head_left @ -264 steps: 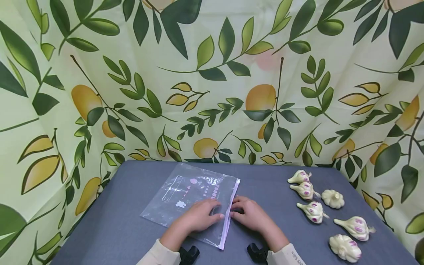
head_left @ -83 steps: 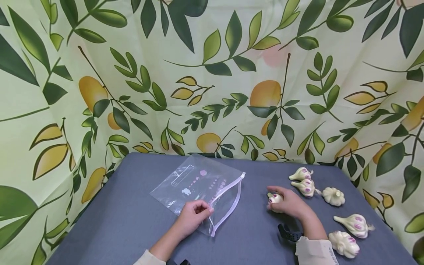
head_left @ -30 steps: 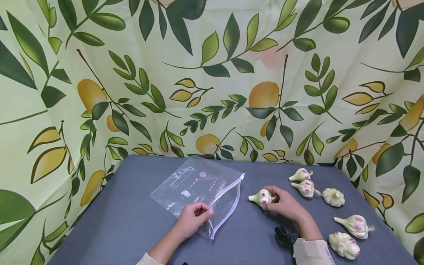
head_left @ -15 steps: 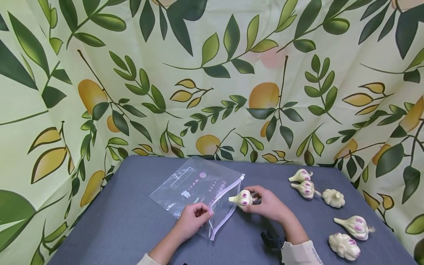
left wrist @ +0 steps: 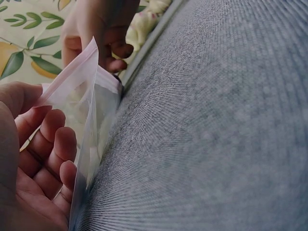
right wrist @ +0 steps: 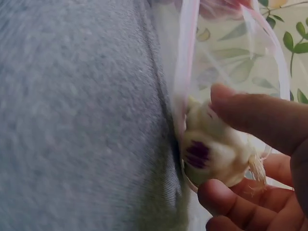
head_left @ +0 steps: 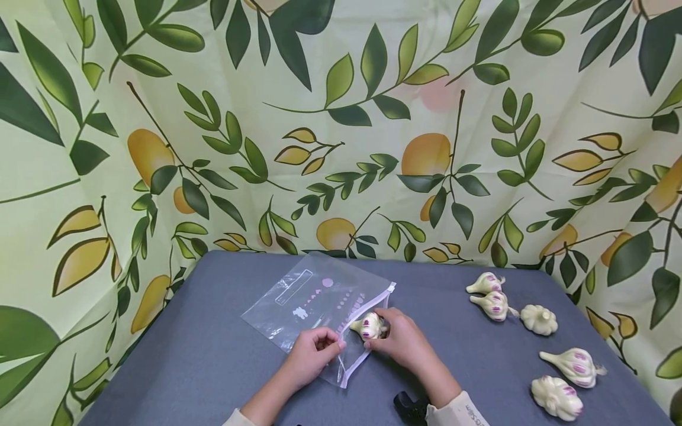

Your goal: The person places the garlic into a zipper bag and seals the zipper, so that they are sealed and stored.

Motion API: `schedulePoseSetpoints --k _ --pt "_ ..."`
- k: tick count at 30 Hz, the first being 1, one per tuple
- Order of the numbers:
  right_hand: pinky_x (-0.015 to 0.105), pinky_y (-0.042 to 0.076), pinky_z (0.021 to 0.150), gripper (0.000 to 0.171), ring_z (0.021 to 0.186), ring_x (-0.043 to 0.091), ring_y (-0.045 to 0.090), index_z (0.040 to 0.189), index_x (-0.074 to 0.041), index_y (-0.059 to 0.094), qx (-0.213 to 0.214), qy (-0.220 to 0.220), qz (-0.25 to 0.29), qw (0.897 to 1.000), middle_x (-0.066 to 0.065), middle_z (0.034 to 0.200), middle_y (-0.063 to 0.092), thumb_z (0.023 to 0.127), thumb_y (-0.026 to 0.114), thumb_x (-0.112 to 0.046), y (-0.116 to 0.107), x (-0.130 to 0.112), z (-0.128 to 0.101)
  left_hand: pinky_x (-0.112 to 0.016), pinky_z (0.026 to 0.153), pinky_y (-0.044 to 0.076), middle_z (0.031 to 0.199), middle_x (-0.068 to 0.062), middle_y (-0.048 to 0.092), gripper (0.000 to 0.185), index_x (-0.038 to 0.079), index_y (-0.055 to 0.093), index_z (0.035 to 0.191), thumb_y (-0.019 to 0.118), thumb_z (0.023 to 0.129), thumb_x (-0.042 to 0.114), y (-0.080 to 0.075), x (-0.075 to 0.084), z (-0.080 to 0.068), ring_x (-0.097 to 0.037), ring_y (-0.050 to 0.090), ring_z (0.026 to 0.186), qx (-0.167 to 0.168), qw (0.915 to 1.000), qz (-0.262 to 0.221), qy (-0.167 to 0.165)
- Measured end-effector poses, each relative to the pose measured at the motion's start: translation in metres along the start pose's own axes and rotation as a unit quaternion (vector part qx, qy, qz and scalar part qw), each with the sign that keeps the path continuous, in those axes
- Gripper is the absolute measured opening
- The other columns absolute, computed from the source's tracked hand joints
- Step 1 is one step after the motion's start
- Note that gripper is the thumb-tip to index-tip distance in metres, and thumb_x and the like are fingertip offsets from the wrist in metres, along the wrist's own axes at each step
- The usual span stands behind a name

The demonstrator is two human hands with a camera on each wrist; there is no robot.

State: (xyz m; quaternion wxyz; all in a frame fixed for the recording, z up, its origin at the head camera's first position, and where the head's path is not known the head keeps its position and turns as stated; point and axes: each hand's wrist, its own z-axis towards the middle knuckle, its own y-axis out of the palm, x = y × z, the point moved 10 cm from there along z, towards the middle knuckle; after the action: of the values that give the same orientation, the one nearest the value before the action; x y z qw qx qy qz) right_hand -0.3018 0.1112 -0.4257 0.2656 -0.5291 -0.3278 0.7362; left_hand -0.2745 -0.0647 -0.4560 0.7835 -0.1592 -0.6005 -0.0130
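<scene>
A clear zip bag (head_left: 303, 290) with pink and white prints lies flat on the table, its pink-edged mouth spread toward the right. My left hand (head_left: 314, 355) pinches the upper edge of that mouth between thumb and forefinger; the left wrist view shows the lifted pink strip (left wrist: 72, 74) at the thumb. In my right hand (head_left: 399, 340) is a garlic bulb (head_left: 367, 326) with purple patches, its stem pointing left into the bag's mouth. From the right wrist, the bulb (right wrist: 211, 144) sits between thumb and fingers, root tuft toward the palm, right at the pink zip edges.
Several more garlic bulbs lie at the table's right: a pair (head_left: 487, 296) at the back, a rounder white one (head_left: 539, 319) beside them, a long-stemmed one (head_left: 574, 365) and another (head_left: 556, 397) nearer the front. A leaf-patterned cloth (head_left: 373, 148) hangs behind the grey table (head_left: 213, 337).
My right hand took a garlic bulb from the group at right and carried it left into the bag's mouth. The bag's mouth was opened earlier; my left hand has kept its pinch there since.
</scene>
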Motion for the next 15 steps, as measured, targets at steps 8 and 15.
schedulePoseSetpoints --k 8,15 --pt "0.027 0.049 0.068 0.059 0.077 0.012 0.059 0.119 -0.005 0.068 0.049 0.009 0.026 0.998 0.008 0.108 0.066 0.066 0.090 -0.022 -0.0074 -0.0014 -0.0015 -0.016 0.053 0.043 0.067 0.002 0.058 0.011 0.002 0.069 0.085 0.073 0.087 0.012 0.0009 -0.0006 0.0002 0.000 0.051 0.057 -0.001 1.0000 -0.003 0.005" --pt "0.021 0.048 0.060 0.030 0.069 0.006 0.058 0.095 -0.009 0.072 0.074 0.029 0.039 0.996 0.002 0.088 0.063 0.071 0.087 -0.017 -0.0082 0.0030 -0.0022 -0.015 0.053 0.042 0.067 -0.003 0.060 0.006 0.000 0.069 0.086 0.071 0.087 0.006 0.0016 0.0000 -0.0002 0.001 0.049 0.056 0.004 0.9999 0.009 -0.004"
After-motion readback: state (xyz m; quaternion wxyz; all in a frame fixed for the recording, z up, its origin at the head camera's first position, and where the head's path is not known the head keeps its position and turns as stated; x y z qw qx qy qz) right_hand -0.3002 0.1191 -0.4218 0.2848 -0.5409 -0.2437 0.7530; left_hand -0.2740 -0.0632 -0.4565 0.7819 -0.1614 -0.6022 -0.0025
